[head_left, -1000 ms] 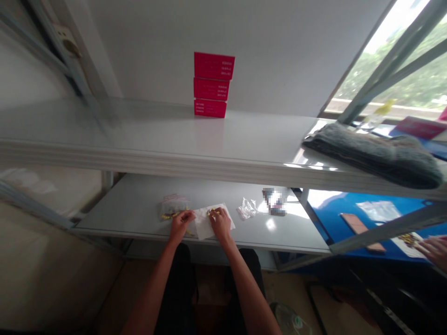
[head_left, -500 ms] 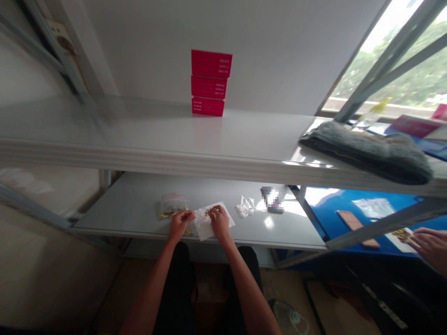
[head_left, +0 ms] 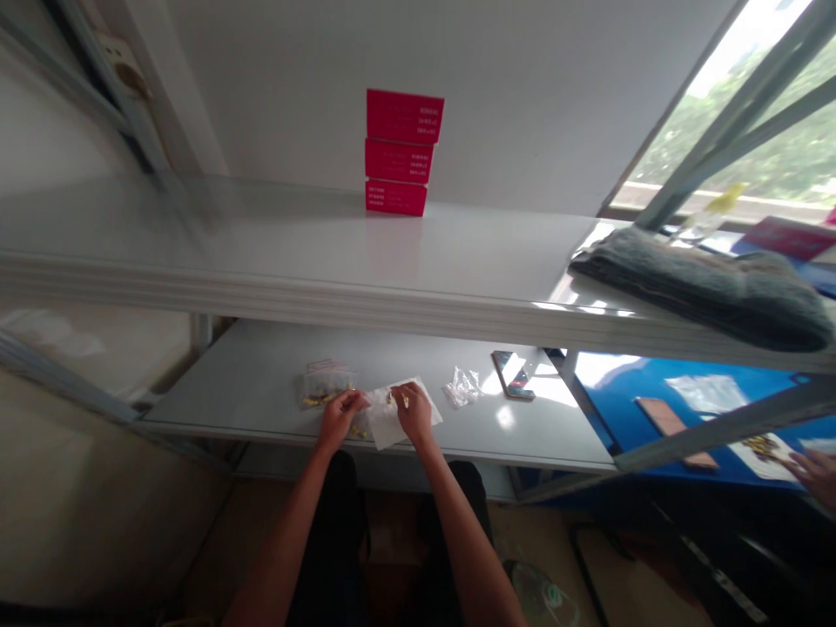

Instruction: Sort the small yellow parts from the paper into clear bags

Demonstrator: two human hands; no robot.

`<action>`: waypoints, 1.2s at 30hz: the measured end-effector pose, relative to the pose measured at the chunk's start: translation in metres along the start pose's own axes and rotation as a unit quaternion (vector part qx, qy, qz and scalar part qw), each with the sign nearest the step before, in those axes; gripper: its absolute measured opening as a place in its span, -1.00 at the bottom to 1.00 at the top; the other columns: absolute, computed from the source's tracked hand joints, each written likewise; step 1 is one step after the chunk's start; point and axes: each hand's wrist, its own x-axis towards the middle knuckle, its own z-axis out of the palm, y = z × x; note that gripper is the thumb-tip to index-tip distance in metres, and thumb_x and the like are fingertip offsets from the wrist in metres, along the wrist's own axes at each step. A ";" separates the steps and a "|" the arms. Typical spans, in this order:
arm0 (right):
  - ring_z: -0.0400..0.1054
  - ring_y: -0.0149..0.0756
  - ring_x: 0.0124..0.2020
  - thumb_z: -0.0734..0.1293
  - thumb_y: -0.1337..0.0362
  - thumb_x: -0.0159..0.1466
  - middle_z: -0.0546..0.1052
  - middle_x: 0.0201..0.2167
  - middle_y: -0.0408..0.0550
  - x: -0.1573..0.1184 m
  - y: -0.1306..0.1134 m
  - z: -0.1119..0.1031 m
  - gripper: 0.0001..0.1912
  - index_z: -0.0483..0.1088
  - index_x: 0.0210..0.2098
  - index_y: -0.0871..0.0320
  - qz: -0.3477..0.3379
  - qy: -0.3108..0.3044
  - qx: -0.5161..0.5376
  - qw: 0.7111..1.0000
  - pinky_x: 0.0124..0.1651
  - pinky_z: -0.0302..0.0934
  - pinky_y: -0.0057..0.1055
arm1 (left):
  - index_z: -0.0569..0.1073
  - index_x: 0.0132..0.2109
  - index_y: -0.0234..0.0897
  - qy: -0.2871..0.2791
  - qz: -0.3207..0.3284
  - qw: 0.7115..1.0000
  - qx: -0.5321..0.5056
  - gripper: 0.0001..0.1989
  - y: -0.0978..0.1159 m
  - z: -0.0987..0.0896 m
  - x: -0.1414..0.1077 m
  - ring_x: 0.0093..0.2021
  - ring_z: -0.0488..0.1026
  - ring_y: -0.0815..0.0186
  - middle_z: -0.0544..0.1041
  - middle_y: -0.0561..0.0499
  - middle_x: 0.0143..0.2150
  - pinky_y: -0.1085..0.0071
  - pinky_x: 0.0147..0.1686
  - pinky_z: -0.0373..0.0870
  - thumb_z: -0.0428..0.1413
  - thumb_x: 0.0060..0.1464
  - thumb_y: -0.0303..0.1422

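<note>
On a white metal shelf [head_left: 248,383], below a higher shelf [head_left: 261,248] with stacked red boxes [head_left: 403,152], a white paper [head_left: 385,428] lay between the hands. The left hand's [head_left: 338,420] fingers pinched its edge at 3 o'clock. The right hand's [head_left: 413,414] fingers closed on small yellow pieces [head_left: 395,399] at 11 o'clock. A clear bag [head_left: 325,381] lay at the left hand's 11 o'clock.

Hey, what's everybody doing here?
A person is working at a low white shelf. Their left hand is at the edge of a white paper sheet, beside a clear zip bag. Their right hand is at small yellow pieces on the sheet. Another person's hand is near a blue table.
</note>
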 end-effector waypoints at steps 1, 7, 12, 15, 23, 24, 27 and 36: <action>0.39 -0.23 -0.15 0.26 0.31 0.38 0.55 -0.20 0.00 0.000 0.002 -0.001 -0.76 0.59 -0.20 0.08 0.003 -0.004 -0.044 0.999 -0.08 0.24 -0.39 | 0.57 -0.16 -0.31 0.001 0.001 1.000 -0.004 -0.59 0.001 0.000 0.000 -0.20 0.61 0.12 0.67 -0.11 -0.27 0.24 -0.09 0.48 0.24 0.03 -0.04; 0.35 -0.20 -0.08 0.32 0.38 0.33 0.53 -0.16 -0.01 -0.004 0.004 0.005 -0.81 0.58 -0.26 0.05 -0.019 -0.057 -0.150 0.987 -0.06 0.22 -0.39 | 0.55 -0.15 -0.32 0.003 0.004 1.000 -0.016 -0.58 0.004 0.002 -0.002 -0.20 0.62 0.10 0.67 -0.13 -0.26 0.22 -0.08 0.49 0.25 0.02 -0.05; 0.38 -0.20 -0.12 0.29 0.37 0.35 0.54 -0.19 0.01 -0.004 0.002 0.007 -0.81 0.57 -0.26 0.10 -0.018 -0.026 -0.065 0.997 -0.07 0.24 -0.37 | 0.56 -0.17 -0.30 -0.006 0.003 1.000 -0.018 -0.59 0.000 0.001 -0.002 -0.19 0.62 0.09 0.67 -0.13 -0.23 0.20 -0.08 0.50 0.26 0.00 -0.04; 0.39 -0.29 -0.29 0.30 0.29 0.36 0.55 -0.25 -0.02 -0.001 -0.001 0.003 -0.83 0.56 -0.26 0.12 -0.027 -0.045 0.046 0.998 -0.19 0.26 -0.42 | 0.57 -0.17 -0.29 -0.016 0.008 1.000 0.003 -0.61 -0.002 0.000 -0.002 -0.17 0.62 0.09 0.67 -0.12 -0.21 0.21 -0.07 0.49 0.27 -0.01 -0.06; 0.30 -0.41 -0.44 0.37 0.32 0.32 0.56 -0.27 -0.08 0.003 -0.008 -0.004 -0.89 0.58 -0.28 0.10 -0.076 -0.113 0.103 0.985 -0.32 0.20 -0.48 | 0.59 -0.21 -0.26 -0.024 0.022 0.998 0.057 -0.65 -0.002 -0.001 -0.002 -0.13 0.59 0.10 0.66 -0.09 -0.19 0.25 -0.06 0.46 0.26 0.00 -0.07; 0.31 -0.41 -0.44 0.37 0.31 0.33 0.56 -0.26 -0.08 0.002 -0.008 -0.004 -0.88 0.58 -0.28 0.10 -0.079 -0.112 0.098 0.986 -0.31 0.21 -0.48 | 0.59 -0.21 -0.26 -0.027 0.022 0.998 0.059 -0.66 -0.002 -0.001 -0.002 -0.13 0.58 0.10 0.66 -0.09 -0.19 0.25 -0.06 0.46 0.26 0.01 -0.08; 0.32 -0.40 -0.43 0.36 0.30 0.33 0.56 -0.24 -0.09 0.000 -0.011 -0.007 -0.88 0.59 -0.25 0.07 -0.080 -0.109 0.078 0.988 -0.28 0.22 -0.48 | 0.59 -0.21 -0.26 -0.033 0.023 0.998 0.057 -0.67 0.000 0.000 -0.002 -0.13 0.58 0.10 0.66 -0.09 -0.19 0.25 -0.05 0.46 0.25 0.01 -0.09; 0.42 -0.36 -0.34 0.26 0.32 0.39 0.59 -0.21 -0.07 0.002 -0.008 -0.008 -0.75 0.59 -0.12 0.05 -0.054 -0.106 0.052 0.992 -0.19 0.28 -0.45 | 0.59 -0.20 -0.28 -0.015 0.009 1.000 0.020 -0.62 0.000 0.000 -0.003 -0.13 0.59 0.10 0.66 -0.12 -0.18 0.24 -0.05 0.46 0.28 -0.03 -0.05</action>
